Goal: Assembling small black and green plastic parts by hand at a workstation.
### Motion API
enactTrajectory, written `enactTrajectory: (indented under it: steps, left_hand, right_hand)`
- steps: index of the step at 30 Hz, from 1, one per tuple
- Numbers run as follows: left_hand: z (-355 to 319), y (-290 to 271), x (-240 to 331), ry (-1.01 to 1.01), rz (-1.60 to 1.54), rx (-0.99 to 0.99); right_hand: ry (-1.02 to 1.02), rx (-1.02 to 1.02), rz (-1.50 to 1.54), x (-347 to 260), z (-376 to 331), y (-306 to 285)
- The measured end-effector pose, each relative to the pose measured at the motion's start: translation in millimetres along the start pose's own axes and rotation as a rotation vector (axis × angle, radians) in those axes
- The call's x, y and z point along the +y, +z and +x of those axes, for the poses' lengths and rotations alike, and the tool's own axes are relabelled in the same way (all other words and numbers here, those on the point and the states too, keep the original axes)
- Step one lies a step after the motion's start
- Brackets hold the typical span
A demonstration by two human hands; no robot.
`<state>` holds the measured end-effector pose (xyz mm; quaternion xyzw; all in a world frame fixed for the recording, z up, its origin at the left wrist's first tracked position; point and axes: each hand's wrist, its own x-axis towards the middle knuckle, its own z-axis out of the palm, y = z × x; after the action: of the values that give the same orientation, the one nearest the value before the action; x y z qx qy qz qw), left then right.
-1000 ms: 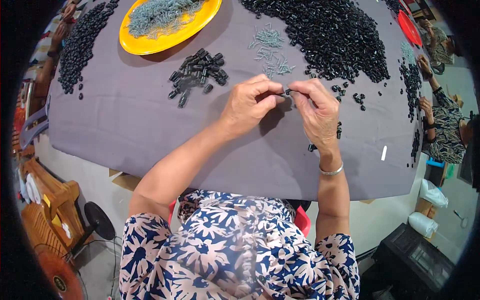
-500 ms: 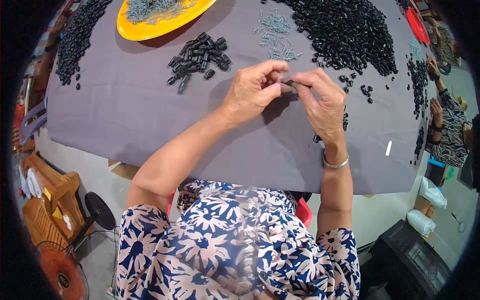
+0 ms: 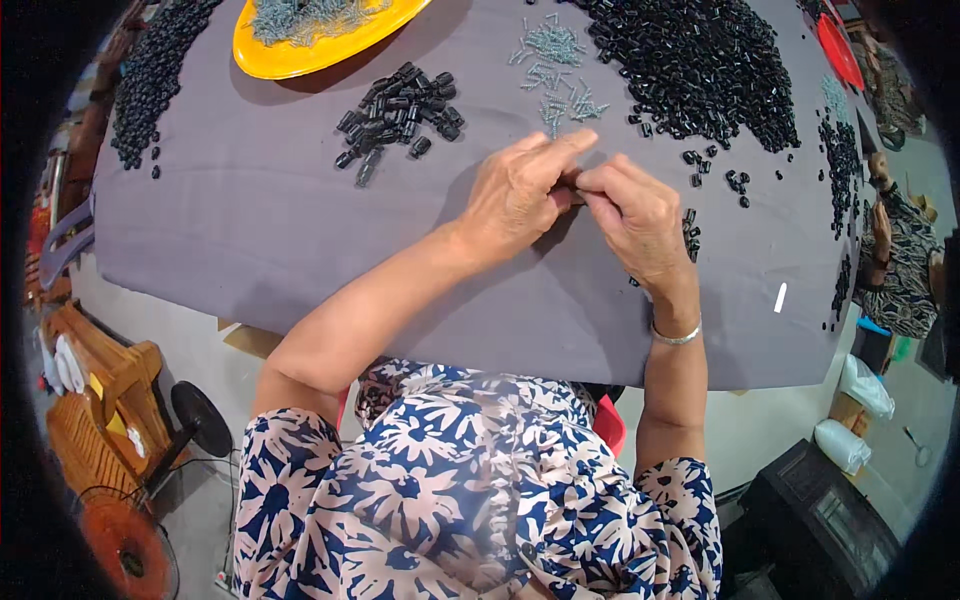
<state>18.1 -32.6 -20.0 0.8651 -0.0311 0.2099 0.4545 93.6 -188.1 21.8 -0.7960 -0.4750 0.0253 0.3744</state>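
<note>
My left hand point(image 3: 518, 192) and my right hand point(image 3: 640, 215) meet over the grey cloth, fingertips pinched together. Between them is a small dark piece point(image 3: 574, 188), mostly hidden by the fingers, so its exact kind cannot be made out. Just beyond my hands lie loose grey metal screws point(image 3: 553, 45). To the left is a small heap of black cylindrical plastic parts point(image 3: 395, 110). A large pile of small black plastic pieces point(image 3: 700, 70) spreads at the far right, with several strays point(image 3: 738, 183) beside my right hand.
A yellow plate point(image 3: 270, 68) heaped with screws sits at the far left, near another pile of black pieces point(image 3: 150, 100). A white sliver point(image 3: 780, 297) lies on the grey tablecloth point(image 3: 250, 220) at right. Another person's hand point(image 3: 880, 220) shows at the right edge, below a red plate point(image 3: 838, 52).
Both hands have shifted slightly nearer to me. My left hand has turned over more, its back facing up, and the dark piece is now more hidden.
</note>
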Motion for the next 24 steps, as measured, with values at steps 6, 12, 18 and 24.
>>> enactTrajectory:
  steps: [6, 12, 18, 24]
  left_hand:
    - [-1, -4, -6, -0.042, -0.132, -0.048]
    - [1, -9, -4, -0.100, -0.264, -0.124]
    - [1, -9, -1, -0.118, -0.213, -0.108]
    - [0, -9, -1, -0.101, -0.226, -0.071]
  right_hand:
    - [0.014, -0.034, 0.063, -2, 3, 0]
    - [0.099, -0.079, 0.135, 3, 2, -1]
    - [0.519, -0.079, 0.448, 1, 6, 2]
    - [0.696, -0.256, 0.535, -2, 13, -5]
